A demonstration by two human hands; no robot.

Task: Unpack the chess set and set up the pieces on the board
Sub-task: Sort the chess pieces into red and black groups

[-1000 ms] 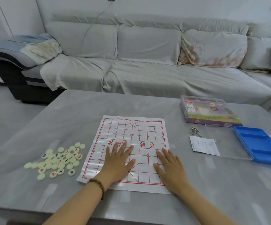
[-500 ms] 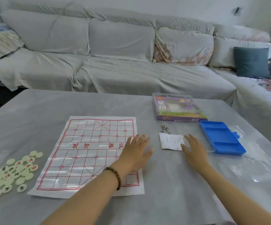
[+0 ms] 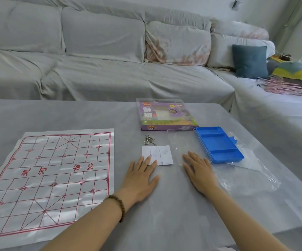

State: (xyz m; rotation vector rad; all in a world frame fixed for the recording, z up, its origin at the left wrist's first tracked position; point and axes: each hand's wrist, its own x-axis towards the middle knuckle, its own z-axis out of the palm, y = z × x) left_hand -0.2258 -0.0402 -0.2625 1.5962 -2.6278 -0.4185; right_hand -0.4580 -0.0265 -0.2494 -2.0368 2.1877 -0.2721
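The paper chess board [image 3: 52,178], white with a red grid, lies flat on the grey table at the left. My left hand [image 3: 139,178] lies flat on the table to its right, fingers straight, fingertips touching a small white paper slip [image 3: 160,154]. My right hand [image 3: 199,173] lies flat too, fingertips at the near edge of a clear plastic lid [image 3: 182,142]. A blue sectioned tray [image 3: 219,144] sits beside that lid. The purple chess set box [image 3: 164,115] stands behind them. The pieces are out of view.
Small metal rings [image 3: 149,140] lie between the box and the slip. A clear plastic bag [image 3: 246,167] spreads under and to the right of the tray. A grey sofa [image 3: 101,60] runs behind the table, with a dark blue cushion [image 3: 250,60] at the right.
Both hands have left the board and slid right, to the slip and the clear lid. The view has swung right, so the pile of pieces has left the frame.
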